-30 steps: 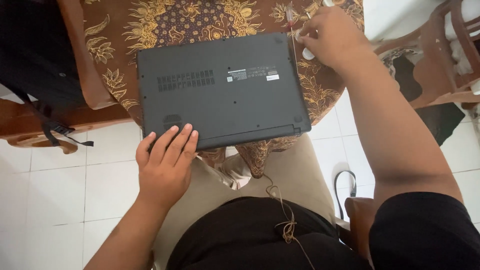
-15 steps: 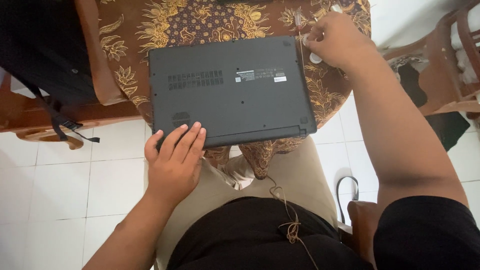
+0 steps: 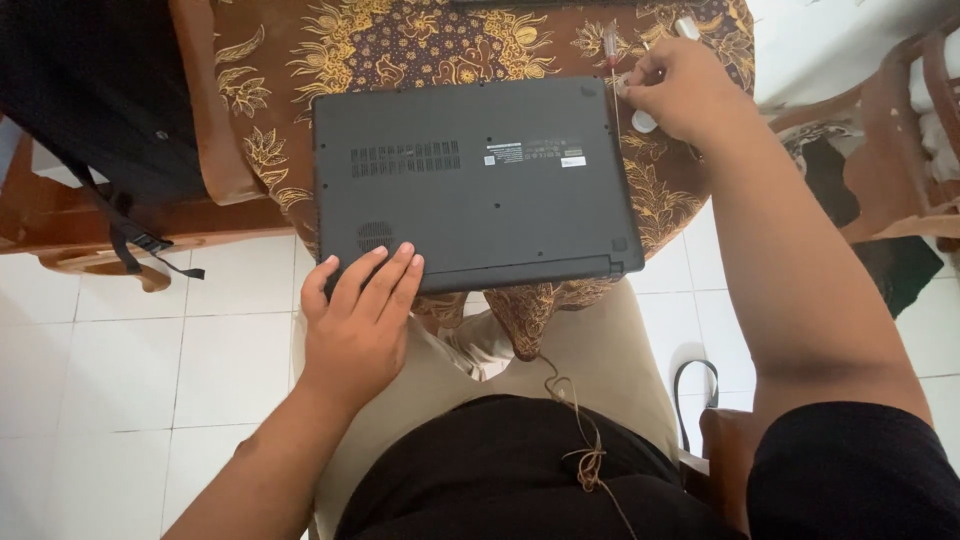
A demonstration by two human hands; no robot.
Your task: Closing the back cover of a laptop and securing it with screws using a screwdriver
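A dark grey laptop (image 3: 480, 180) lies upside down on a round table covered with a brown and gold patterned cloth (image 3: 400, 45). My left hand (image 3: 360, 315) rests flat on the laptop's near left corner, fingers together. My right hand (image 3: 680, 90) is at the laptop's far right corner, fingers pinched around a thin screwdriver (image 3: 612, 60) with a clear reddish handle. A small white object (image 3: 645, 122) lies on the cloth just under that hand.
A black bag (image 3: 90, 90) with hanging straps sits on a wooden chair (image 3: 100, 235) at the left. Another wooden chair (image 3: 900, 140) stands at the right. White floor tiles (image 3: 150, 360) lie below, with my lap and a thin brown cord (image 3: 585, 440) in front.
The view has shifted, so the laptop and table appear further right. Both hands keep their places on the laptop; the right hand stays at the far right corner with the screwdriver.
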